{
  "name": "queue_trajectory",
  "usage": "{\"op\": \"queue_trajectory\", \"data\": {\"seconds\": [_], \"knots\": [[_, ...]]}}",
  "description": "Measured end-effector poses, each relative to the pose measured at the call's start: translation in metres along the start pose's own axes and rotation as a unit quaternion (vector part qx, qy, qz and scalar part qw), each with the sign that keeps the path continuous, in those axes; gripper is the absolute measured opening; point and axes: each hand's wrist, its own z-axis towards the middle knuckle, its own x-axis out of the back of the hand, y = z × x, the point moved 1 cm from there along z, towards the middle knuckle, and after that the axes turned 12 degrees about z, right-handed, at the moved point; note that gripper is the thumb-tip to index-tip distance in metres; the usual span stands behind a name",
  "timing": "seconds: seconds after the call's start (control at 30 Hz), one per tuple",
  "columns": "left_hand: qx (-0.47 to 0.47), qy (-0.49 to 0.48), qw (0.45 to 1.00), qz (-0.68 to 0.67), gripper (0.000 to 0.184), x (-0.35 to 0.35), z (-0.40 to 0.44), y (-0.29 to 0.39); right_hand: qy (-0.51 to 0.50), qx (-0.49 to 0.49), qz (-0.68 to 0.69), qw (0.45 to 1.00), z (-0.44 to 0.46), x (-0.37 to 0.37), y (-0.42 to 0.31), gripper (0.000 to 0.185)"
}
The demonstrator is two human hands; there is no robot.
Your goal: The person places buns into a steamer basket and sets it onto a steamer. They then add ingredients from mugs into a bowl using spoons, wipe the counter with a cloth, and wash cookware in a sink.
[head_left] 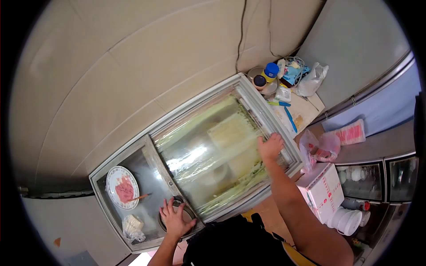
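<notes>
A chest freezer [144, 141] with sliding glass panels lies in front of me. My left hand [175, 218], fingers spread, rests over a round dark-rimmed pot [188, 216] on the left glass panel. Flat on the right edge of the other panel is my right hand [271, 147], its fingers apart. Through that glass, pale green and yellowish contents [230, 137] show blurred. To the left, a patterned white plate [113, 177] holds pink minced meat [124, 190] and a wooden-looking utensil [141, 197]. Below the plate sits a clear bag with a pale block [133, 227].
Behind the freezer's right corner, a board [306, 111] holds a blue-handled knife [290, 119], a blue-lidded jar [271, 70] and plastic bags [314, 79]. A white box [321, 190] and white buckets [348, 221] stand at the right. Cables hang on the wall.
</notes>
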Motion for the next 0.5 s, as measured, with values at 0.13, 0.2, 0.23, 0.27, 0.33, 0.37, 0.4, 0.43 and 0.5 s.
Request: {"op": "queue_trajectory", "data": {"seconds": [0.13,0.2,0.23,0.27,0.33,0.37,0.4,0.43,0.5], "knots": [[0.014,-0.001,1.0,-0.008,0.088,-0.009,0.001,-0.003,-0.062,-0.005,0.071,0.996,-0.042,0.01,-0.026,0.056],[0.012,-0.002,1.0,-0.007,0.09,-0.009,0.006,0.0,-0.11,-0.01,0.1,0.989,-0.065,0.011,-0.039,0.054],[0.009,-0.009,1.0,-0.005,0.091,-0.007,0.008,0.001,-0.135,-0.003,0.115,0.984,-0.08,0.012,-0.045,0.052],[0.008,-0.015,1.0,-0.004,0.092,-0.005,0.01,0.003,-0.16,0.005,0.131,0.978,-0.096,0.011,-0.052,0.049],[0.009,-0.021,1.0,-0.005,0.092,-0.004,0.014,0.002,-0.201,0.05,0.193,0.959,-0.134,0.009,-0.063,0.044],[0.009,-0.022,1.0,-0.007,0.091,-0.003,0.017,0.001,-0.243,0.043,0.226,0.942,-0.152,0.013,-0.073,0.042],[0.011,-0.026,1.0,-0.005,0.091,-0.003,0.019,0.001,-0.284,0.035,0.259,0.923,-0.17,0.014,-0.081,0.041],[0.012,-0.025,1.0,-0.007,0.091,-0.004,0.02,0.0,-0.319,0.055,0.3,0.897,-0.189,0.008,-0.082,0.038],[0.019,-0.029,0.999,-0.005,0.09,-0.003,0.023,-0.003,-0.359,0.073,0.342,0.865,-0.204,-0.003,-0.084,0.036]]}}
